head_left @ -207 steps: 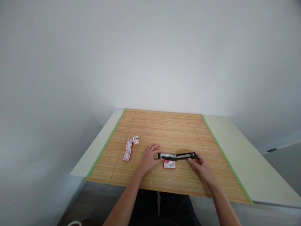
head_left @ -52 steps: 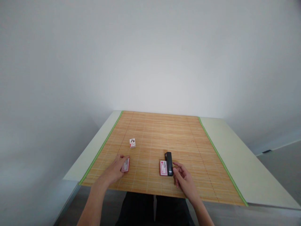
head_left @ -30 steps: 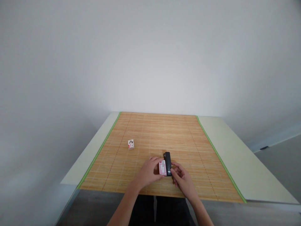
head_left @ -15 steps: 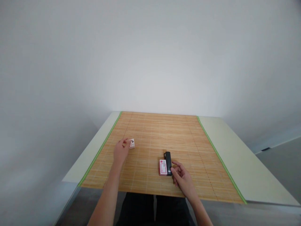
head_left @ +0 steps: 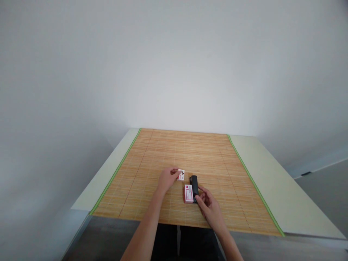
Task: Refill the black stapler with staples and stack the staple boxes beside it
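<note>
A black stapler [head_left: 194, 183] lies closed on the bamboo mat [head_left: 168, 152], pointing away from me. Flat against its left side lie red-and-white staple boxes [head_left: 188, 193]. My left hand [head_left: 168, 178] pinches a small white box [head_left: 181, 174] and holds it just left of the stapler's far end. My right hand [head_left: 208, 204] rests near the stapler's near end, fingers loosely curled and touching or almost touching it, with nothing gripped that I can see.
The mat has green edging and covers the middle of a pale table [head_left: 274, 181]. White walls [head_left: 174, 65] stand behind and to the left. The table's near edge runs just under my forearms.
My left hand picked up the small white box at the mat's left and carried it right, next to the stapler. Before that it brought a staple box beside the stapler. The right hand barely moved.
</note>
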The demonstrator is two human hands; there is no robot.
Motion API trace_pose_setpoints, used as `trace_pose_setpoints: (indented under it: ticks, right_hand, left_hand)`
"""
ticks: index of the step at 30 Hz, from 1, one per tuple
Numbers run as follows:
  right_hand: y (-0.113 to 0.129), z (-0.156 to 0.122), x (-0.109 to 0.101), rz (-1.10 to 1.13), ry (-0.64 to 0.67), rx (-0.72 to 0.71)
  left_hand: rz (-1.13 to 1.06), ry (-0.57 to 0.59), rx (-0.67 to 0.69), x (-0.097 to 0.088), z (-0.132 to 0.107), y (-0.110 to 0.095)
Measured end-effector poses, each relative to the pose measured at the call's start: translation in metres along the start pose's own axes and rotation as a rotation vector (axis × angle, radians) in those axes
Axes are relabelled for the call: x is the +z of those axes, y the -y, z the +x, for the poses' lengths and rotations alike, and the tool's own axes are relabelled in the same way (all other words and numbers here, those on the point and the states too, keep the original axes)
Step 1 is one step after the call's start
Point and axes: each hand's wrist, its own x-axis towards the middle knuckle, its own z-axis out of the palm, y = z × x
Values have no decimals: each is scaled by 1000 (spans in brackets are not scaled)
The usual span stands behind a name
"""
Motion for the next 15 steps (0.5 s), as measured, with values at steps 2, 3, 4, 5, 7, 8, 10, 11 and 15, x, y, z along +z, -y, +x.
trace_pose_setpoints:
  ticks: [2, 3, 4, 5, 7, 8, 10, 11, 15]
  right_hand:
    - [-2, -2, 1, -49, -31, -46]
    - [-3, -4, 2, -84, -52, -69]
    - [-6, -6, 3, -127, -72, -96]
    - [-8, -8, 4, -175, -93, -128]
    - [-14, -14, 6, -271, -126, -192]
    - [-17, -16, 8, -315, -130, -219]
    - [-23, -20, 11, -407, -109, -255]
    - [-26, -21, 13, -457, -90, -270]
    - [-31, -20, 18, -612, -14, -304]
  left_hand:
    - [-18, 10, 21, 13, -5, -6]
    - [-25, 10, 28, 17, -8, -9]
    - [-31, 8, 34, 21, -11, -11]
    - [-36, 2, 37, 24, -14, -13]
    - [-46, -26, 38, 30, -22, -16]
    - [-50, -48, 38, 32, -26, -17]
    - [-60, -108, 39, 38, -36, -21]
    - [-92, -147, 25, 42, -41, -24]
    - [-439, -210, -147, 62, -64, -33]
